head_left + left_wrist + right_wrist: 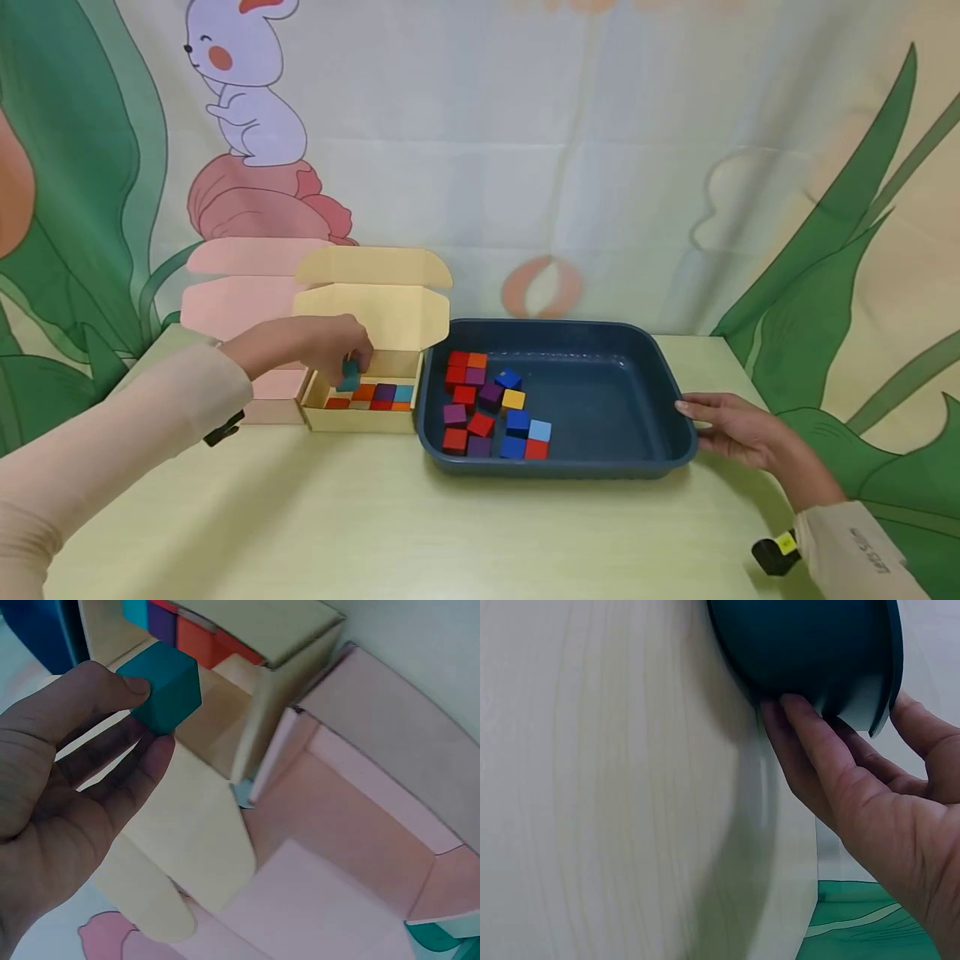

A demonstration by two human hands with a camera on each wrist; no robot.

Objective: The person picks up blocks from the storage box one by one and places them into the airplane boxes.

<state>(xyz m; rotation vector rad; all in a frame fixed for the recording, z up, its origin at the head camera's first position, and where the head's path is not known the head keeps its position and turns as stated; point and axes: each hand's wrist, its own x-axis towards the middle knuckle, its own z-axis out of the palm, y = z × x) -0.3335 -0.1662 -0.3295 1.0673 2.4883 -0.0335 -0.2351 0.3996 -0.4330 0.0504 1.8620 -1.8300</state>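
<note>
A teal cube (169, 686) is pinched between the thumb and fingers of my left hand (333, 346), over the open yellow cardboard box (360, 422). Inside that box, several coloured cubes (384, 393) line up, orange, purple, red and light blue among them. My right hand (738, 429) grips the right side of a dark blue tray (615, 467), thumb at the rim (895, 667) and fingers under its outer wall. Several red, purple, blue, yellow and orange cubes (480, 425) lie in the left part of the tray.
Left of the yellow box stands an open pink cardboard box (273, 410), its interior showing in the left wrist view. The yellow box sits close against the tray's left side. A printed curtain (480, 167) with a rabbit and leaves hangs behind the pale wooden table (375, 533).
</note>
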